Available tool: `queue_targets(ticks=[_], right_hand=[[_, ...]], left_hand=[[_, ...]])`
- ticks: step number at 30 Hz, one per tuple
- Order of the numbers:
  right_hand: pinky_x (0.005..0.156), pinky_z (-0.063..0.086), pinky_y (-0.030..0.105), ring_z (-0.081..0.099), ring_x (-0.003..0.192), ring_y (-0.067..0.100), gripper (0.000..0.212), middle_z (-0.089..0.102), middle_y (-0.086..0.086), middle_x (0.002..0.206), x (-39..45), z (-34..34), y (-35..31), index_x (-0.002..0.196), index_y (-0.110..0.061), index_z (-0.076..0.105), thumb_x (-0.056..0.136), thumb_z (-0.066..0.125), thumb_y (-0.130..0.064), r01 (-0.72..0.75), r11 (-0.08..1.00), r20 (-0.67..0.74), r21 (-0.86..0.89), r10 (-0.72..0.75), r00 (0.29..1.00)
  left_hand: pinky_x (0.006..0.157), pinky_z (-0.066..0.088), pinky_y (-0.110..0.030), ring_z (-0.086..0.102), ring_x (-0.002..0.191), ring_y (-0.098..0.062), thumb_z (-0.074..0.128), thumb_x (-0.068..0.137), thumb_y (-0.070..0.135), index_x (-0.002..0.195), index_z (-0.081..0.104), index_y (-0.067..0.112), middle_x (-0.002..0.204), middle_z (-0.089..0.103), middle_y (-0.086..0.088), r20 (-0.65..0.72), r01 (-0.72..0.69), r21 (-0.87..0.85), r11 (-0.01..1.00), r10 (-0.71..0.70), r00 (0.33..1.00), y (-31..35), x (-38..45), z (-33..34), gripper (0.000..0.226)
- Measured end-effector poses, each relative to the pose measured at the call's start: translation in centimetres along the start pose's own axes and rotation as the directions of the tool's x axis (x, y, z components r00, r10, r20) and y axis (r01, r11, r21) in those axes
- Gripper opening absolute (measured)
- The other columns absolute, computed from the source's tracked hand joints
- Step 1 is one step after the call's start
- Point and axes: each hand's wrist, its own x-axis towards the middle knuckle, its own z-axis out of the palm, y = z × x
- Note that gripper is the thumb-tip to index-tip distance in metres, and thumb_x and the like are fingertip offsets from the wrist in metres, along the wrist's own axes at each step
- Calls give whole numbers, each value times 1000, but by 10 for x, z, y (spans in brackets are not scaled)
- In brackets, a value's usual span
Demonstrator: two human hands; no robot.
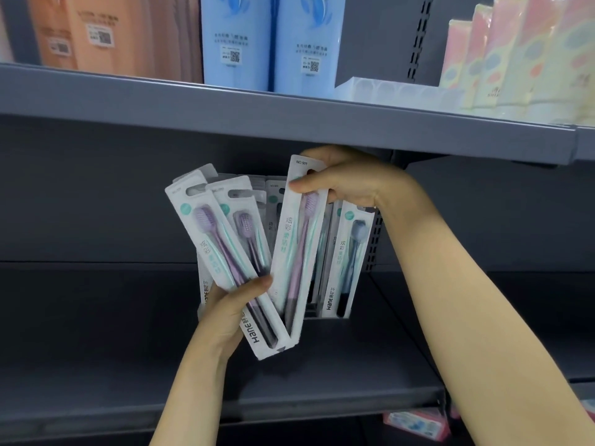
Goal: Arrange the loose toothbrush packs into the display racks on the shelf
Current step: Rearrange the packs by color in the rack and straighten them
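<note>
Hands [347, 181] gripping white toothbrush packs [225, 252], purple brushes

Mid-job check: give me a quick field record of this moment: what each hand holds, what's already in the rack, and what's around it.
left hand: grips the lower ends of fanned purple toothbrush packs
right hand: pinches the top of one pinkish pack, tilted, in front of the rack
rack: on the grey shelf, already holds upright packs, a blue pack at its right end
upper shelf: blue boxes, orange boxes, pastel packs
status: handheld packs not yet racked
</note>
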Motion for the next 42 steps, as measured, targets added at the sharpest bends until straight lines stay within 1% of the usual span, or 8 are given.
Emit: queue_targets(ticks=[3, 5, 10, 19, 27, 33, 37, 42], right_hand=[[73, 55, 25, 67, 82, 12, 16, 69, -1, 91, -6, -4, 2, 98, -19, 60, 86, 65, -9, 2, 999, 28, -37, -1, 1000], [77, 52, 28, 65, 88, 15, 18, 67, 2, 96, -7, -5, 5, 102, -17, 60, 86, 65, -11, -2, 999, -13, -52, 1, 1000], [51, 43, 12, 56, 62, 1, 23, 60, -3, 81, -7, -2, 3, 106, -8, 62, 85, 66, -19, -15, 978, -162, -210, -20, 987], [52, 37, 16, 54, 66, 11, 20, 67, 6, 79, 5, 7, 1, 89, -2, 65, 79, 70, -18, 16, 874, -174, -485, -114, 978], [57, 35, 24, 48, 54, 11, 24, 56, -2, 59, 33, 27, 13, 68, -12, 47, 80, 67, -16, 34, 850, -223, -526, -176, 959], [81, 47, 36, 62, 88, 24, 24, 64, 8, 87, 42, 30, 22, 96, -7, 59, 83, 66, -26, 61, 819, -216, -571, -221, 951], [103, 33, 42, 54, 110, 24, 33, 66, 5, 105, 44, 29, 26, 111, -16, 59, 85, 63, -36, 26, 757, -193, -653, -200, 961], [97, 22, 39, 42, 113, 20, 36, 59, -1, 94, 38, 25, 23, 116, -16, 58, 88, 58, -39, 39, 669, -140, -742, -211, 967]], left_hand=[[66, 57, -32, 72, 80, -24, 91, 39, 20, 108, 64, -1, 86, 74, -10, 33, -11, 23, 1000, 10, 999, 5, -1, -1, 77], [66, 57, -34, 72, 76, -24, 84, 54, 15, 103, 65, -1, 81, 73, -11, 19, -41, 73, 996, 40, 999, 8, 1, -3, 55], [71, 58, -34, 71, 81, -23, 74, 66, 6, 103, 67, 6, 83, 73, -7, -61, -147, 169, 975, 160, 985, 11, 1, 0, 38], [63, 57, -22, 71, 72, -7, 59, 82, -14, 96, 65, 13, 74, 73, 9, -168, -221, 185, 958, 253, 953, 16, -3, -8, 32], [72, 58, -39, 71, 80, -22, 62, 81, -11, 98, 65, 11, 77, 73, 3, -174, -209, 159, 965, 236, 956, 13, 2, -12, 27], [86, 53, -51, 69, 85, -26, 63, 79, -8, 99, 66, 13, 81, 72, -1, -170, -198, 113, 974, 215, 962, 12, 4, -10, 29], [80, 55, -49, 69, 80, -27, 63, 81, -8, 99, 66, 11, 78, 72, -1, -165, -190, 137, 972, 212, 963, 11, 3, -12, 27], [74, 60, -36, 71, 77, -16, 62, 81, -10, 108, 62, 2, 78, 73, 3, -160, -198, 146, 969, 221, 962, 12, 1, -12, 31]])
